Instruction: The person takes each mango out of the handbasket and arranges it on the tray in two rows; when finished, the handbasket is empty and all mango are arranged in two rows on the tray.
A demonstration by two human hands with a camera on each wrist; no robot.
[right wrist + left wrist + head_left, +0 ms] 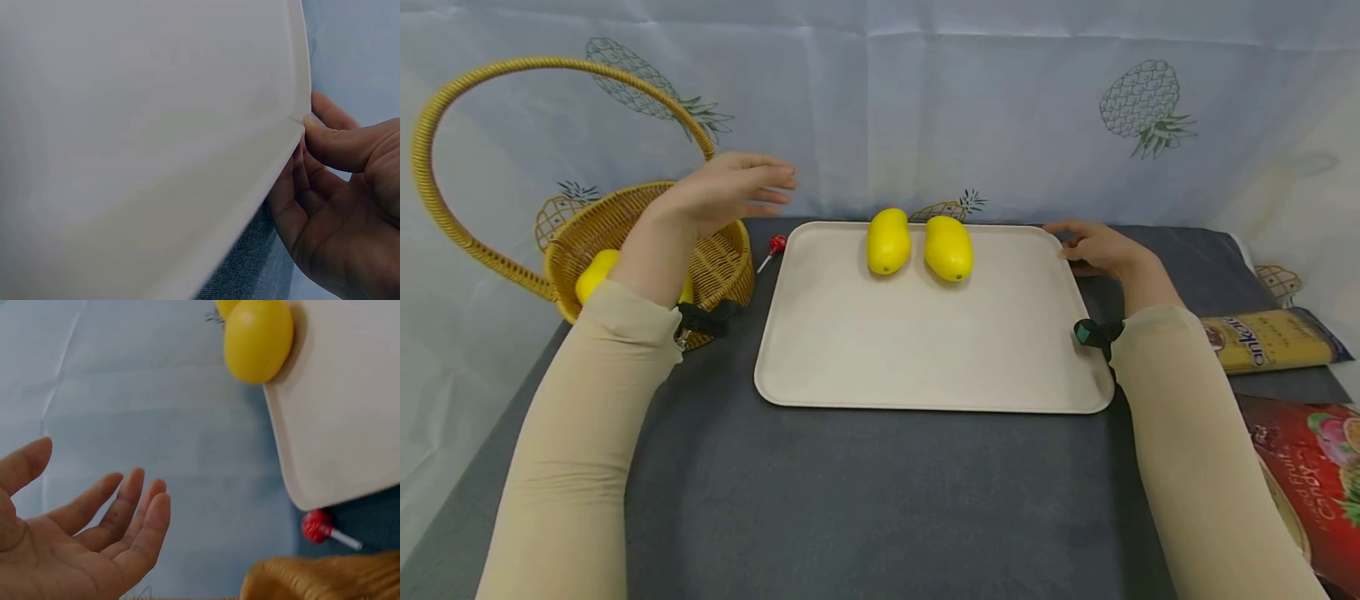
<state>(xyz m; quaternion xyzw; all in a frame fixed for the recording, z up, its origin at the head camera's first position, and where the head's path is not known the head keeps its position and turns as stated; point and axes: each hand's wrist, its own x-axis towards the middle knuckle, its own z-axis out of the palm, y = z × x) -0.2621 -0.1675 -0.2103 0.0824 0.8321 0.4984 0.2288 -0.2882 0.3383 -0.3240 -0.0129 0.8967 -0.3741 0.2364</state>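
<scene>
My left hand (pixel 730 190) hovers over the far right rim of a wicker basket (pixel 722 267), fingers extended and holding nothing. Its spread fingers also show in the left wrist view. Inside the basket lies yellow fruit (pixel 597 273), partly hidden by my forearm. Two yellow mangoes (pixel 888 242) (pixel 949 248) rest side by side near the far edge of a cream tray (pixel 925 350). With thumb at the rim and fingers curled beneath, my right hand (pixel 1101 248) grips the tray's far right corner. A red lollipop (pixel 317 526) lies between basket and tray.
A yellow packet (pixel 1270 340) lies right of the tray, with a red bag (pixel 1311 483) nearer me. The basket's tall handle (pixel 561 65) arches at the left. Behind the dark grey tabletop (pixel 880 500) hangs a pineapple-print cloth (pixel 925 108).
</scene>
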